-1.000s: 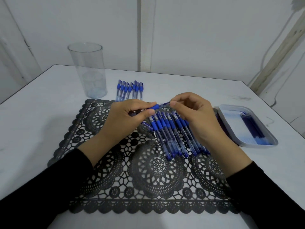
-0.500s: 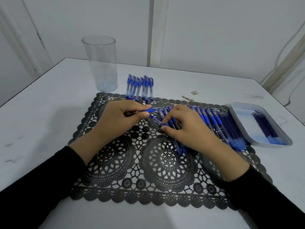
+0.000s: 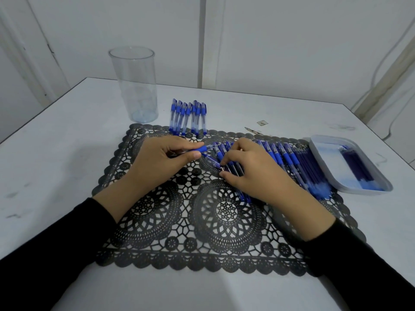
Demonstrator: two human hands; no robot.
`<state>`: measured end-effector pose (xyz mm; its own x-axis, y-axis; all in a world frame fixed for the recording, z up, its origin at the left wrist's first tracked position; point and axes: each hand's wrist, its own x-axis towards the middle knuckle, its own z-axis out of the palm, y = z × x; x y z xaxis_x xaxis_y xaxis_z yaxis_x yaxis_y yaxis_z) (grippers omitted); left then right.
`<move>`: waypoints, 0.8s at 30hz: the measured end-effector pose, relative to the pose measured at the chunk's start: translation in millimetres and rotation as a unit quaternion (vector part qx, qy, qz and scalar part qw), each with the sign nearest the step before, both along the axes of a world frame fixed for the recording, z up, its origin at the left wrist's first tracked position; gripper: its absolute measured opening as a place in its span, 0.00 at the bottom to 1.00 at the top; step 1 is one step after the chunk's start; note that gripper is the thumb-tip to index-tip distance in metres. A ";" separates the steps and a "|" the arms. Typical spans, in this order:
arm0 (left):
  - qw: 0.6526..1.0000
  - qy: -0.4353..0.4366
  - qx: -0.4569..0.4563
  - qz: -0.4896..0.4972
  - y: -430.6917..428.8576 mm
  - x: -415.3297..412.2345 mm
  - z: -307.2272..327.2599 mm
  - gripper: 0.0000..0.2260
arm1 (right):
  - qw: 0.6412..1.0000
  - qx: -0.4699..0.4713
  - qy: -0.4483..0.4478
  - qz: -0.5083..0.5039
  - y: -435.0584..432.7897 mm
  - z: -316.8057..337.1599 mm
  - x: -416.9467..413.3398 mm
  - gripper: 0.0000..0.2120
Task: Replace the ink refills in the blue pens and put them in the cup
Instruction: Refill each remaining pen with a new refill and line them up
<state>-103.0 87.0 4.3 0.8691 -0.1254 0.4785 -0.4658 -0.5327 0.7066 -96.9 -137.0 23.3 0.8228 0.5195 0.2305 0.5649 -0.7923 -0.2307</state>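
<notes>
One blue pen is pinched in the left grip over the lace mat, the right grip curls on the pen row, its hold unclear; refilling looks underway, next a refill from the right-edge tray, then the far-left cup.

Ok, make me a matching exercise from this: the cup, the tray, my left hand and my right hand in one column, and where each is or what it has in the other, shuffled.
Column one:
1. clear cup
2. white tray
3. left hand
4. right hand

Column two:
A. grips a blue pen
B. holds dark blue refills
C. touches the row of pens on the black lace mat
D. stands upright beyond the mat's far left corner

Pairs: 1-D, 2-B, 3-A, 4-C.
</notes>
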 end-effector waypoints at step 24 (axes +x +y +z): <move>1.000 0.000 -0.007 -0.008 -0.5 -0.1 -0.1 0.13 | 0.995 0.040 0.086 -0.001 -6.1 -1.6 0.4 0.11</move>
<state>-103.1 86.5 4.2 0.8671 -0.1332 0.4799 -0.4742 -0.5154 0.7138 -96.5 -143.0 21.7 0.8547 0.5033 0.1271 0.5099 -0.7682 -0.3871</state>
